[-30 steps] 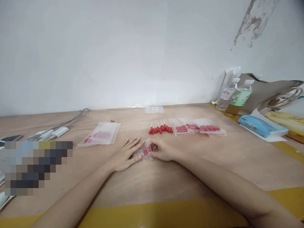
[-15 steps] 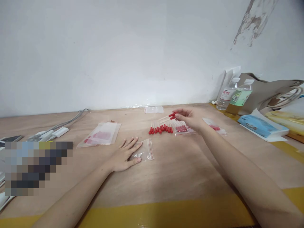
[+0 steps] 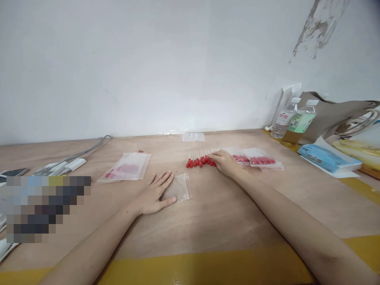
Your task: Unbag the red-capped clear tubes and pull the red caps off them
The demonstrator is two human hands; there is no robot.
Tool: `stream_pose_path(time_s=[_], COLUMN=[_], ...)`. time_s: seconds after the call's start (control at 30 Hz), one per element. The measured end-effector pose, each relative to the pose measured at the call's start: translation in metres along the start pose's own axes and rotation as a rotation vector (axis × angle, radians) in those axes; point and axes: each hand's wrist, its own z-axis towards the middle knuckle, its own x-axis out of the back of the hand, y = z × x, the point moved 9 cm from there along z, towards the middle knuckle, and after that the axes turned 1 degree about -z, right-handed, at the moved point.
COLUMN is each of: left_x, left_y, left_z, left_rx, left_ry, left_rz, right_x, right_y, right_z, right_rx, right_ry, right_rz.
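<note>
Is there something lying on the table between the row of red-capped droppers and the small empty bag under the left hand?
Nothing visible does. Bare table separates the loose droppers from the empty zip bag. The right hand touches the row's right end; the left hand presses the bag flat.

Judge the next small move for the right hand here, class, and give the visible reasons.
Probably close the right hand on a few loose red-tipped sticks. It rests at the right end of their row, while the left hand lies flat on a small clear bag that looks empty. Filled bags lie to the right.
</note>
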Motion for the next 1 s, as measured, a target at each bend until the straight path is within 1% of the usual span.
stream_pose_path(time_s=[0.07,0.13,0.23,0.3,0.37,0.43,0.5,0.53,0.6,0.67,0.73,0.8,0.87,0.93,1.0], left_x=[0.001,0.002,0.004,0.003,0.001,-0.001,-0.002,-0.002,-0.002,-0.002,-0.002,0.001,0.009,0.02,0.027], left_y=[0.001,0.001,0.002,0.002,0.001,0.0,-0.001,-0.002,-0.002,-0.002,-0.002,-0.005,-0.015,-0.032,-0.048], left_z=[0.0,0.0,-0.001,-0.001,-0.001,0.0,0.0,0.0,0.0,-0.001,-0.001,0.001,0.003,0.002,0.001], left_rx=[0.001,-0.002,-0.01,-0.009,0.001,0.015,0.021,0.022,0.024,0.02,0.014,0.025,0.082,0.18,0.272], left_ry=[0.003,0.014,0.028,0.022,0.008,-0.003,-0.004,-0.002,0.003,0.004,0.007,0.04,0.146,0.296,0.387], left_rz=[-0.016,-0.029,-0.033,-0.026,-0.015,-0.005,-0.001,-0.001,-0.002,-0.005,-0.022,-0.073,-0.165,-0.26,-0.307], right_x=[0.0,0.004,0.018,0.025,0.026,0.022,0.013,0.007,-0.002,-0.006,-0.007,-0.008,-0.009,-0.01,-0.011], right_y=[-0.001,-0.001,0.001,-0.008,-0.033,-0.07,-0.111,-0.125,-0.14,-0.138,-0.129,-0.122,-0.119,-0.118,-0.118], right_z=[0.0,0.001,0.003,0.004,0.004,0.004,-0.001,-0.004,-0.01,-0.013,-0.014,-0.015,-0.016,-0.017,-0.017], right_rx=[0.018,0.015,-0.072,-0.119,-0.09,0.036,0.214,0.278,0.34,0.327,0.29,0.267,0.255,0.245,0.229], right_ry=[-0.027,-0.025,0.067,0.134,0.152,0.121,0.017,-0.037,-0.13,-0.177,-0.183,-0.185,-0.191,-0.192,-0.176], right_rz=[0.035,0.085,0.167,0.225,0.283,0.336,0.351,0.349,0.347,0.357,0.388,0.43,0.471,0.502,0.527])
